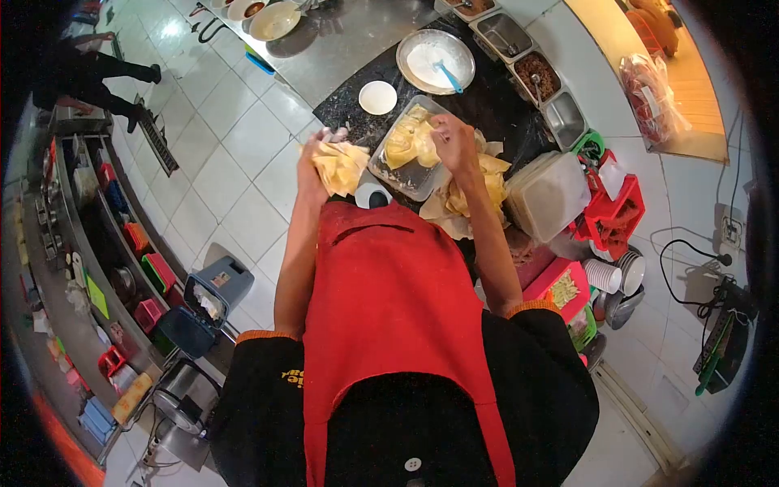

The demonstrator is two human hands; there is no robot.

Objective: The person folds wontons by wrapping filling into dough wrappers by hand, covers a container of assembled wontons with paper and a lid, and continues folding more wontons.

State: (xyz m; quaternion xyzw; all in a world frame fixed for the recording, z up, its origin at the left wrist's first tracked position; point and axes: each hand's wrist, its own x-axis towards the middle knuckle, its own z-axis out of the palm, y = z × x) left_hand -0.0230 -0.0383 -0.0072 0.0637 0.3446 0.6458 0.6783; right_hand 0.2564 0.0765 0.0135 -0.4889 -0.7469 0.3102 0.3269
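My left hand (pixel 312 172) is closed around a bunch of thin yellow dough wrappers (pixel 342 167), held left of the tray. My right hand (pixel 457 144) is over the right side of a clear plastic tray (pixel 418 183), its fingers curled inward; whatever they may hold is hidden. Inside the tray lie folded yellow dough pieces (pixel 410 142), close to my right fingertips. More yellow dough sheets (pixel 490 180) rest on paper under my right forearm. A small white bowl (pixel 378 97) stands behind the tray, beside a metal basin of white powder (pixel 423 63) with a blue-handled utensil (pixel 448 77).
Metal containers (pixel 535 77) of filling line the counter's right side. Stacked plastic boxes (pixel 548 199) and red baskets (pixel 608 215) stand to my right. A steel counter (pixel 324 49) extends at the back left. Another person (pixel 93 77) is on the tiled floor at far left.
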